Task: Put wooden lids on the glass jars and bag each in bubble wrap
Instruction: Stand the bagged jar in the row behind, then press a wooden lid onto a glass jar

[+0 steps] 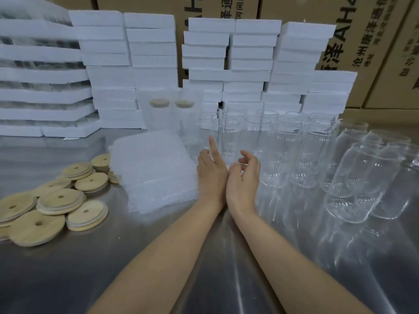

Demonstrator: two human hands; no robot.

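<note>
Several round wooden lids [60, 201] with centre holes lie in a loose pile at the left of the steel table [113, 257]. A stack of bubble-wrap bags [154, 171] lies in the middle. Several clear glass jars [283, 155] stand upright across the right half. Two jars wrapped in bubble wrap with lids on [159, 116] stand behind the stack. My left hand [210, 171] hovers beside the stack's right edge, index finger straight, holding nothing. My right hand [244, 177] is next to it, fingers loosely curled, empty, just in front of the jars.
Stacks of white foam boxes [154, 53] line the back of the table, with taller stacks at the far left [40, 87]. Brown cardboard cartons [362, 41] rise behind them. Bare steel lies in front, under my forearms.
</note>
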